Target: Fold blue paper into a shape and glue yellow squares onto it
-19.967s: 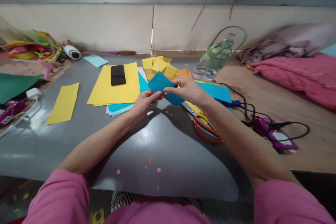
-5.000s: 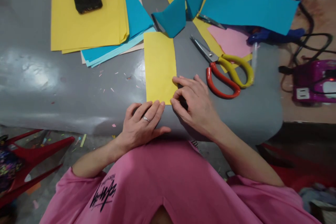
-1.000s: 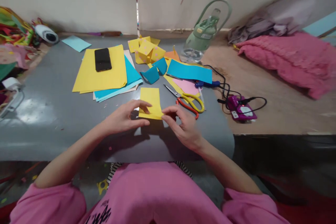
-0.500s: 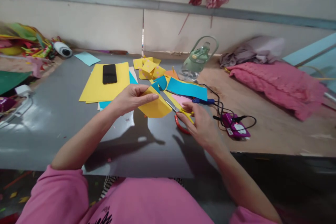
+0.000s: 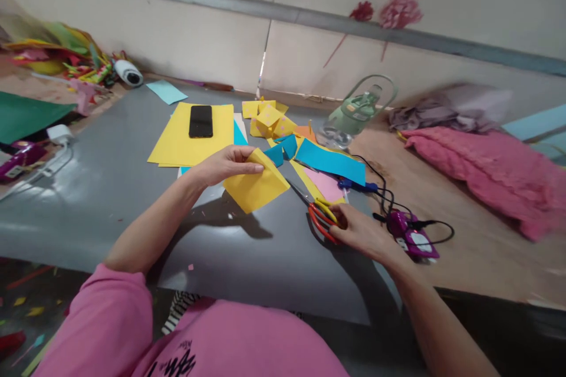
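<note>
My left hand pinches a piece of yellow paper by its upper left edge, above the grey tabletop. To its right, my right hand grips scissors by their red and yellow handles. The blades point up and left and look closed, apart from the yellow paper. Behind the paper lie folded blue paper pieces and a blue strip. Beyond these stand folded yellow paper shapes with pale dots.
A black phone lies on yellow sheets at left. A green bottle stands at the back right. Cables run to a purple power adapter. Pink cloth lies along the right side.
The scissors have drawn away from the yellow paper, down and to the right, and their blades have closed. The yellow paper has turned slightly. The camera view has shifted and tilted.
</note>
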A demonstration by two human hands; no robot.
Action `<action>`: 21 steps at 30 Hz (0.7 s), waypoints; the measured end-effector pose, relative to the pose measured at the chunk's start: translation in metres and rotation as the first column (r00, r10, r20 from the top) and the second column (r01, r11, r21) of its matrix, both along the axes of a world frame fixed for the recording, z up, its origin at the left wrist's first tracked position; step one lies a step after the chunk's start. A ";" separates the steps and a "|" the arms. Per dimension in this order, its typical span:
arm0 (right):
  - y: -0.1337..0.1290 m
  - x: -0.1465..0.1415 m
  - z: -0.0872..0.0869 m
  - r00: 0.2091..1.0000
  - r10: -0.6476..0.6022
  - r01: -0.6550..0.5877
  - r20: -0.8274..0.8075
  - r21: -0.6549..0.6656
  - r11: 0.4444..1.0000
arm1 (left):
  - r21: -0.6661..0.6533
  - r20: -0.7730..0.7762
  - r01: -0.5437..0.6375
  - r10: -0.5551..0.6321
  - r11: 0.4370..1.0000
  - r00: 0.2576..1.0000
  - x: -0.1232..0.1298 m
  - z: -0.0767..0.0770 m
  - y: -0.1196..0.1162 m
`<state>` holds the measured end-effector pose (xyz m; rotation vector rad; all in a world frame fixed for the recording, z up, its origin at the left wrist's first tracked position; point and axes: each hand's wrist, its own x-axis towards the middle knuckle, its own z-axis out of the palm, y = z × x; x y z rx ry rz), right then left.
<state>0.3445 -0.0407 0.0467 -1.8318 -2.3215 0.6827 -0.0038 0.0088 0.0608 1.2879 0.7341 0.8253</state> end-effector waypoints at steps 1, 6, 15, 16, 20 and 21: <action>-0.001 0.001 0.003 0.996 -0.039 0.031 -0.086 -0.094 0.995 | -0.001 0.002 -0.004 0.004 1.000 1.000 -0.002 -0.002 0.001; -0.022 -0.004 0.013 0.810 -0.241 -0.033 -0.535 -0.451 0.892 | 0.007 0.007 -0.012 0.012 1.000 1.000 -0.011 -0.011 0.009; -0.051 -0.035 0.017 0.753 -0.293 -0.185 -0.589 -0.616 0.765 | 0.075 -0.006 0.019 -0.018 0.997 1.000 -0.017 -0.010 0.009; -0.051 -0.034 0.018 0.758 -0.306 -0.172 -0.576 -0.629 0.758 | 0.093 -0.007 0.001 0.000 0.996 1.000 -0.017 -0.009 0.009; -0.054 -0.028 0.022 0.817 -0.219 -0.192 -0.533 -0.611 0.768 | 0.113 -0.005 -0.038 0.039 0.993 0.999 -0.015 -0.011 0.010; -0.056 -0.027 0.022 0.832 -0.174 -0.207 -0.527 -0.585 0.784 | 0.089 -0.003 -0.031 0.032 0.996 0.999 -0.015 -0.012 0.010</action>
